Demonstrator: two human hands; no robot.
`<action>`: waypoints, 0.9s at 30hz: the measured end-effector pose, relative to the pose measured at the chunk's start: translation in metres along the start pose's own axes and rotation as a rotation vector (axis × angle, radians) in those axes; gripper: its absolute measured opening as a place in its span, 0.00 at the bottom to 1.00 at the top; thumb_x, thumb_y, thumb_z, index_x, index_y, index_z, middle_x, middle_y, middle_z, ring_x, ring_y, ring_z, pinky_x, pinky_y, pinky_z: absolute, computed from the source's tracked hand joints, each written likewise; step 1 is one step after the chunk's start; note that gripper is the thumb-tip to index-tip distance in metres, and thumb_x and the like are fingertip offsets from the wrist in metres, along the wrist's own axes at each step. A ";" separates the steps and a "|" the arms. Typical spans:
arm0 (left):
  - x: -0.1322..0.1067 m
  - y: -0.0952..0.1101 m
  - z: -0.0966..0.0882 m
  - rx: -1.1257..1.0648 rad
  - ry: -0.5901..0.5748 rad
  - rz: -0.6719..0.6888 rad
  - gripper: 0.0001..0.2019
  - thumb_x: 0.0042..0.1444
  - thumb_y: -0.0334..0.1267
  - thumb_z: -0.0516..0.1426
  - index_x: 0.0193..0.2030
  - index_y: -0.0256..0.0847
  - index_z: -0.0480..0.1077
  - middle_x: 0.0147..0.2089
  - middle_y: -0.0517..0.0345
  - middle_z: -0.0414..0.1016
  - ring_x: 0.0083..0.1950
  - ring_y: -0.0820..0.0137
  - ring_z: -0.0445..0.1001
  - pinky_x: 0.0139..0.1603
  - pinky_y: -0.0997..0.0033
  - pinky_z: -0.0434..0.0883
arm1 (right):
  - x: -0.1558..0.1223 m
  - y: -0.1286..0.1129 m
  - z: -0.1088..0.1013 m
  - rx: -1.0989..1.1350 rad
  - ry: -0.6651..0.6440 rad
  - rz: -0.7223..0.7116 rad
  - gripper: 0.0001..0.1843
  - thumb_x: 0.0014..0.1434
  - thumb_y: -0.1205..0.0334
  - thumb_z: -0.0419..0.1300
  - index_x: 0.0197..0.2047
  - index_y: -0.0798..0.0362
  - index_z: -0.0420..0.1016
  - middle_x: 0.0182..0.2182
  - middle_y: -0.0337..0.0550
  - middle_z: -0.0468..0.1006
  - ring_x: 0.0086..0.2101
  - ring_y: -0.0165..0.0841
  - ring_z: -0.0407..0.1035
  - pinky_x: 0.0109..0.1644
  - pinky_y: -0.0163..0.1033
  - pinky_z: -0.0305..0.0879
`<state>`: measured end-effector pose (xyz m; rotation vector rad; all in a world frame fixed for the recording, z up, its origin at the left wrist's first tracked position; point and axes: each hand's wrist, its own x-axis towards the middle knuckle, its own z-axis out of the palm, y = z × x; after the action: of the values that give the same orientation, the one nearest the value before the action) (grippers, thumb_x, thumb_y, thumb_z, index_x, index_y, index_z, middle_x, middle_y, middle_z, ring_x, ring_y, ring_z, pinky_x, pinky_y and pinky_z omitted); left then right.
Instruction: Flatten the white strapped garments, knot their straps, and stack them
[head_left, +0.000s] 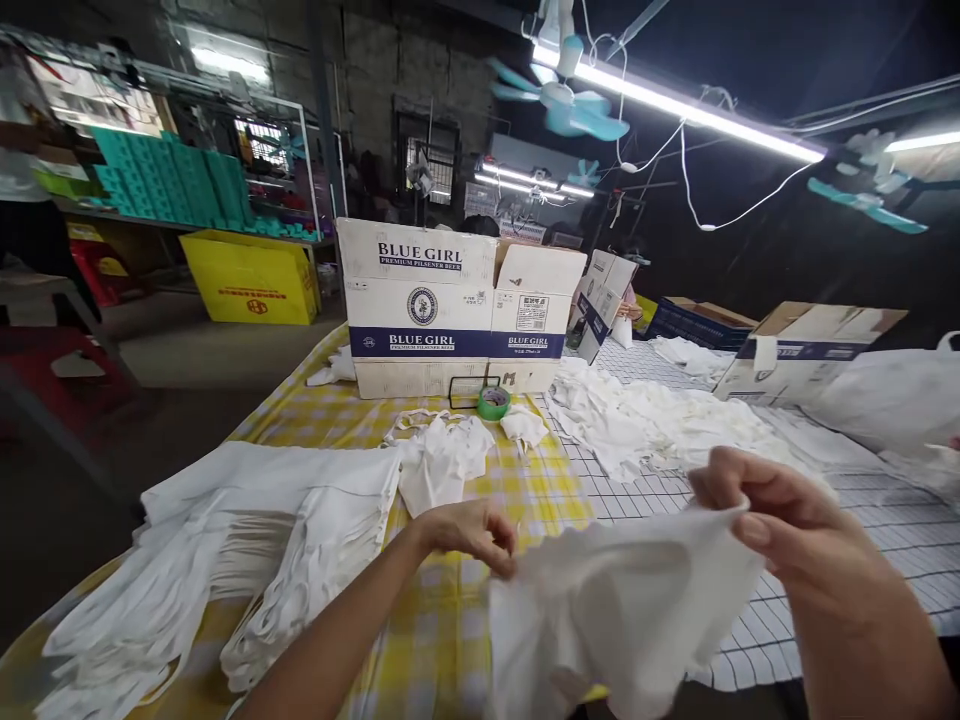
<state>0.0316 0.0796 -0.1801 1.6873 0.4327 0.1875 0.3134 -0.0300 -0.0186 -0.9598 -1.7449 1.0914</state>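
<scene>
I hold a white cloth piece (622,610) up over the near edge of the table with both hands. My left hand (472,535) pinches its left corner, fingers closed. My right hand (787,530) grips its upper right edge between thumb and fingers. A stack of flat white cloth pieces (225,560) lies to the left on the yellow checked tablecloth (450,640). A few small crumpled white pieces (442,460) lie just beyond my left hand.
A Blue Girl cardboard box (450,310) stands at the table's far side with a green tape roll (493,402) before it. A heap of white cloth (645,420) covers the grid-patterned cloth at right, near another box (810,350) and a white bag (892,400).
</scene>
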 end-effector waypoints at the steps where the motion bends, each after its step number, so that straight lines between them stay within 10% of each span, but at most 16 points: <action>1: -0.007 -0.010 -0.002 0.031 0.013 -0.022 0.12 0.44 0.46 0.62 0.31 0.41 0.75 0.28 0.60 0.73 0.30 0.72 0.69 0.32 0.74 0.65 | -0.004 0.000 -0.004 -0.030 0.042 -0.006 0.15 0.52 0.50 0.59 0.26 0.49 0.59 0.21 0.35 0.55 0.20 0.26 0.49 0.21 0.33 0.46; 8: -0.031 -0.087 -0.013 0.660 0.447 -0.173 0.11 0.45 0.36 0.56 0.37 0.44 0.74 0.41 0.56 0.69 0.45 0.65 0.67 0.47 0.68 0.63 | -0.002 0.040 0.000 -0.248 -0.145 0.214 0.09 0.57 0.54 0.57 0.33 0.50 0.65 0.21 0.32 0.52 0.21 0.25 0.47 0.22 0.33 0.45; 13: -0.014 -0.071 -0.020 0.733 0.683 -0.240 0.15 0.49 0.32 0.51 0.43 0.41 0.71 0.47 0.50 0.67 0.52 0.61 0.63 0.55 0.61 0.59 | 0.002 0.036 0.008 -0.314 -0.178 0.182 0.09 0.58 0.54 0.56 0.36 0.51 0.66 0.24 0.35 0.59 0.24 0.26 0.52 0.24 0.32 0.51; 18: 0.016 -0.002 0.020 0.365 0.403 0.127 0.25 0.49 0.41 0.58 0.55 0.47 0.63 0.54 0.55 0.66 0.54 0.63 0.64 0.56 0.65 0.60 | 0.009 0.020 0.007 -0.298 -0.151 0.121 0.08 0.58 0.55 0.56 0.35 0.51 0.66 0.25 0.37 0.61 0.24 0.26 0.54 0.25 0.33 0.52; 22: 0.027 0.016 0.055 0.115 0.088 0.150 0.17 0.46 0.44 0.61 0.44 0.41 0.72 0.39 0.59 0.73 0.41 0.66 0.71 0.42 0.72 0.66 | 0.011 0.010 -0.001 -0.221 -0.060 0.058 0.08 0.57 0.56 0.56 0.34 0.51 0.66 0.26 0.37 0.62 0.25 0.27 0.56 0.26 0.34 0.55; 27: 0.008 0.005 0.040 0.021 0.270 0.071 0.13 0.49 0.45 0.58 0.36 0.37 0.74 0.34 0.58 0.74 0.38 0.67 0.71 0.38 0.73 0.66 | -0.003 0.007 -0.029 -0.138 0.180 0.015 0.05 0.55 0.59 0.59 0.34 0.49 0.67 0.27 0.38 0.63 0.25 0.27 0.58 0.26 0.33 0.56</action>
<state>0.0544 0.0455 -0.1830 1.7054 0.5767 0.4677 0.3428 -0.0224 -0.0179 -1.1218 -1.6831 0.8741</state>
